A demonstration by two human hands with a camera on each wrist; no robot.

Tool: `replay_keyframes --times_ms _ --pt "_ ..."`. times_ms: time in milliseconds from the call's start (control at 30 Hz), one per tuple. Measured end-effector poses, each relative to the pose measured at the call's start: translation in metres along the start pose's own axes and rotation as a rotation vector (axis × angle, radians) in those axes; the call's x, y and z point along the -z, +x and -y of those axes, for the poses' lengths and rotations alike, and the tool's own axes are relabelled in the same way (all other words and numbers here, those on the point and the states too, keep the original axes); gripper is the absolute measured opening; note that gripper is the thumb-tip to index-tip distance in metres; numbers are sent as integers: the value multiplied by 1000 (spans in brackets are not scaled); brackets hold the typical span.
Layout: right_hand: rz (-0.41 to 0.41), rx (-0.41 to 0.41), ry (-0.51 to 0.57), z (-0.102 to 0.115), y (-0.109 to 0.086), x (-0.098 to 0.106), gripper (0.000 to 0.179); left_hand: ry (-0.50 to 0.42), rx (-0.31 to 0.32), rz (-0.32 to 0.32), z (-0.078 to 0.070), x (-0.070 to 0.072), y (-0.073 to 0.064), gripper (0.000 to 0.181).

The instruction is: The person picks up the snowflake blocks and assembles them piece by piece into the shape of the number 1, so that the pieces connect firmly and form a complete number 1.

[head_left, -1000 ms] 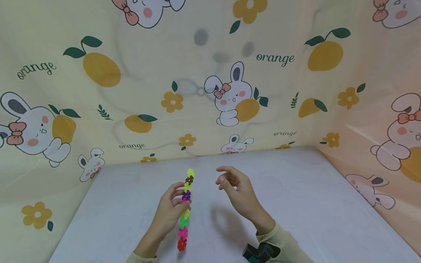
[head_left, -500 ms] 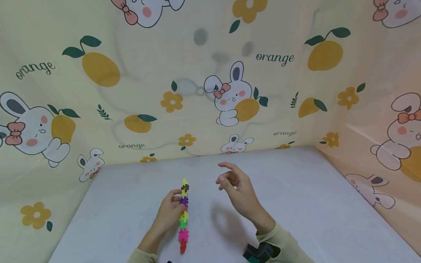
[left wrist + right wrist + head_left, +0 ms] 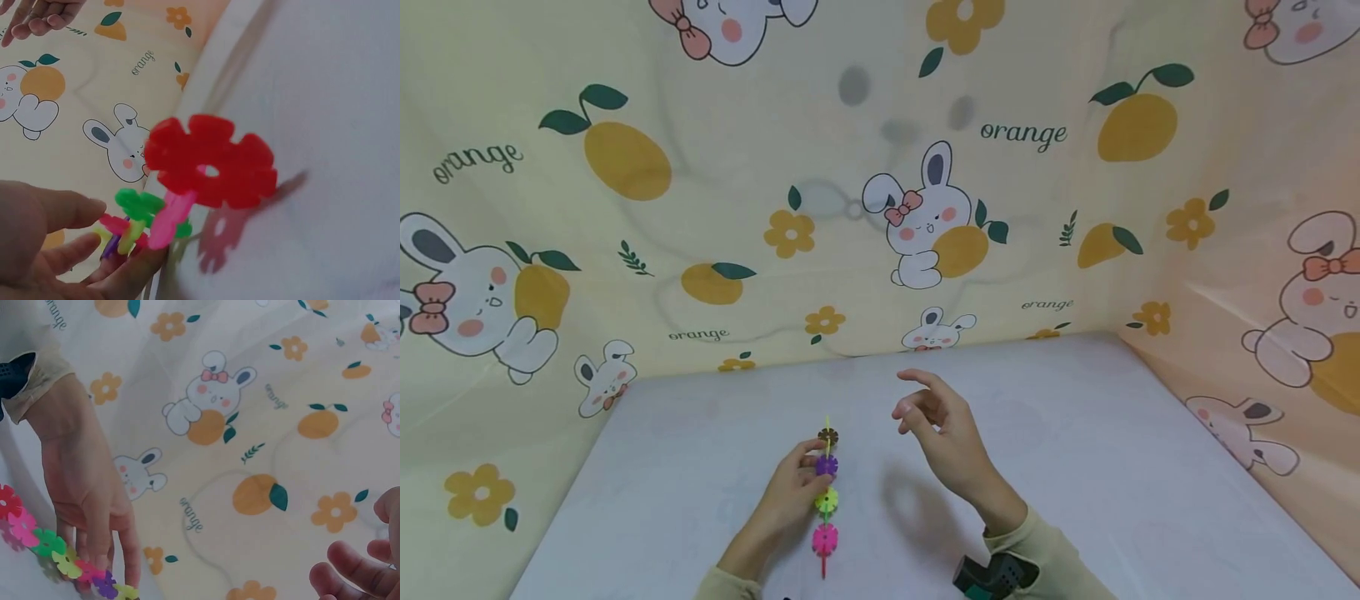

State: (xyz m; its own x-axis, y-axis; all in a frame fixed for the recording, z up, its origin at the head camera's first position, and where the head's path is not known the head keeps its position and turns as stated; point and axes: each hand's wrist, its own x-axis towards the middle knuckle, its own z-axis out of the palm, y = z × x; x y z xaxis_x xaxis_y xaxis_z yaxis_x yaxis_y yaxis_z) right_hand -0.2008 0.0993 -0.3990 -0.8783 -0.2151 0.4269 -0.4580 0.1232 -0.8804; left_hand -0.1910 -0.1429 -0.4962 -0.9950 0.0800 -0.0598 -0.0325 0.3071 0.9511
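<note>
My left hand [image 3: 786, 496] pinches a chain of interlocking plastic snowflake discs [image 3: 824, 540] near its middle. In the head view the chain runs lengthwise away from me, with yellow and brown discs at the far end. A red disc [image 3: 234, 159] forms the near end and looms large in the left wrist view, with pink, green, yellow and purple ones behind it. The fingers hide part of the chain. My right hand [image 3: 943, 437] hovers to the right, apart from the chain, its fingers loosely bent and holding nothing.
A white-covered table [image 3: 1075, 467] lies beneath both hands. Behind it and at the sides hangs a cream curtain [image 3: 737, 167] printed with rabbits, oranges and flowers. A dark device [image 3: 996, 575] is strapped at the right wrist.
The left hand has drawn the chain slightly nearer and turned it about its length, so discs once edge-on now face up. The right hand has stayed nearly still, its index finger slightly raised.
</note>
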Motion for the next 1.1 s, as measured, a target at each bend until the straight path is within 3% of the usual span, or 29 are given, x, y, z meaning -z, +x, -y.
replay_keyframes --times_ms 100,367,533,733,1100 --pt "-5 5 0 0 0 0 38 30 -11 16 1 1 -1 46" --pt "-10 -8 -7 0 0 1 38 228 0 -14 1 -1 2 37" --pt "-8 -6 -5 0 0 1 37 283 -13 1 3 0 3 38" --pt "0 -8 -7 -1 0 1 37 257 -23 61 5 1 2 38" --pt "7 -6 -20 -1 -1 2 37 134 -11 101 6 -5 2 39"
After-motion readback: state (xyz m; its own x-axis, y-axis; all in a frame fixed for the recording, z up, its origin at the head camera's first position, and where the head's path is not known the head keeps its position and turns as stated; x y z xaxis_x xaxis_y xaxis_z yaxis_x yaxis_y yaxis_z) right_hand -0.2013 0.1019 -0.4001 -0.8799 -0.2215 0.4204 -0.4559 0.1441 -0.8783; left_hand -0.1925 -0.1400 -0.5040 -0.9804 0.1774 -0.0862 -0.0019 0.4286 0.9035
